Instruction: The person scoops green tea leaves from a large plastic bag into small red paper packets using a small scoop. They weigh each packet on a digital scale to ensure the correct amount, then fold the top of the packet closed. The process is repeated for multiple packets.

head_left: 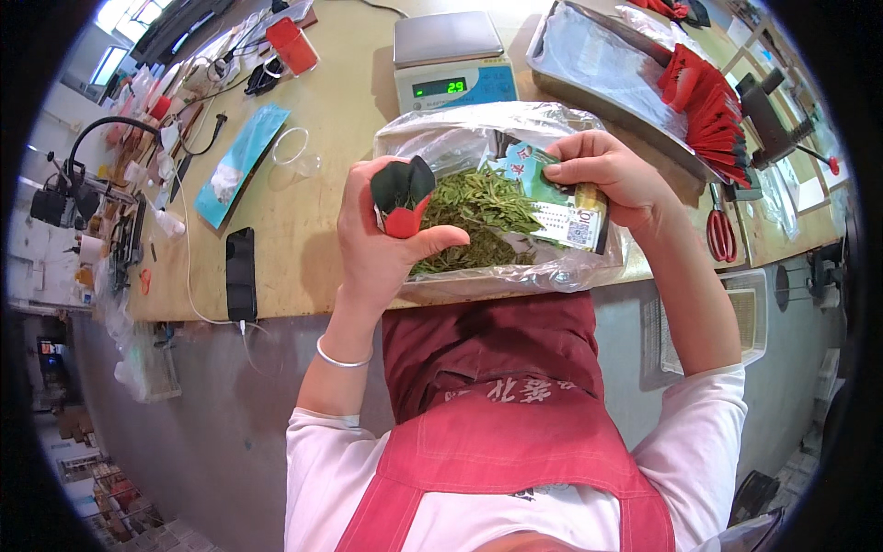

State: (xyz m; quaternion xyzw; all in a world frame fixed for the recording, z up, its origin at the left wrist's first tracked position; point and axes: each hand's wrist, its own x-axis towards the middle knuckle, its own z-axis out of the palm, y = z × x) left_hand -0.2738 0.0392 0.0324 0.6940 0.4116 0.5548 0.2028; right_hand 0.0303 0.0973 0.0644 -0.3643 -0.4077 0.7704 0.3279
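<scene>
My left hand grips a small red and black pouch, its mouth spread and turned up, with a little green leaf material visible inside. Between the thumb and fingers of my right hand is a printed card-like packet in green, white and black. Dried green leaves, like loose tea, lie heaped against the card's left end. Below both hands, a clear plastic bag lies open on the table and holds more of these leaves. Pouch and card are held apart above the bag.
Just beyond the bag stands a digital scale with a lit display. A metal tray and a row of red pouches are at right, near red-handled scissors. A charging phone and blue packet lie left.
</scene>
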